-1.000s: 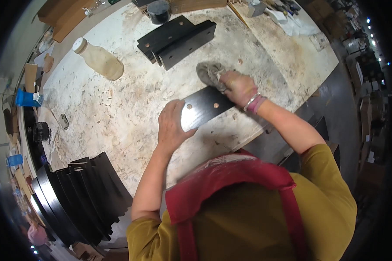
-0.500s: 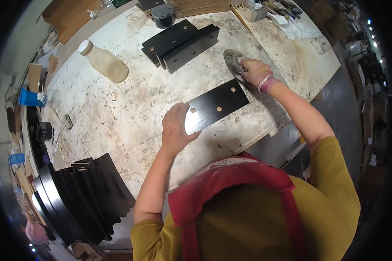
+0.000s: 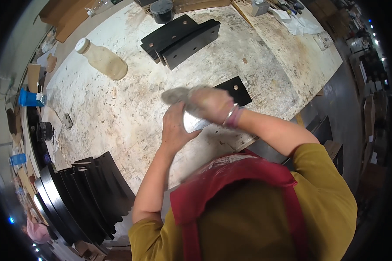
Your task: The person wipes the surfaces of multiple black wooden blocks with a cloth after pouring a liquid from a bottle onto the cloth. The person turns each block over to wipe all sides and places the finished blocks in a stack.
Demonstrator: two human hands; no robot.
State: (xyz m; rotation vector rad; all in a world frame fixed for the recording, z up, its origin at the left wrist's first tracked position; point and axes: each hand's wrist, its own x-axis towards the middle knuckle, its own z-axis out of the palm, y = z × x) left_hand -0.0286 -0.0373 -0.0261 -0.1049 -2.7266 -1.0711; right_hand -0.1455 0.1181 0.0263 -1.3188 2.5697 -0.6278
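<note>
A flat black rectangular panel (image 3: 243, 95) with round copper-coloured spots lies slantwise on the worktable in front of me. My left hand (image 3: 174, 124) grips its left end, fingers along one side and thumb spread to the near edge. Blurred by motion, my right hand (image 3: 211, 104) is closed on a grey rag (image 3: 175, 95) and covers the middle of the panel. The rag reaches past the panel's left end, close by my left fingers. Two of the panel's spots are hidden under my right hand.
Beyond the panel stand several more black panels (image 3: 191, 45), with a dark lidded tub (image 3: 162, 12) behind. A white-capped bottle (image 3: 106, 63) is at the left on the stained worktable (image 3: 135, 104). A row of black panels (image 3: 87, 191) stands at the lower left. Tools (image 3: 287, 6) lie far right.
My right hand has swept left with the rag, from the table beyond the panel's right end to over its left part. My left hand stays in place on the panel.
</note>
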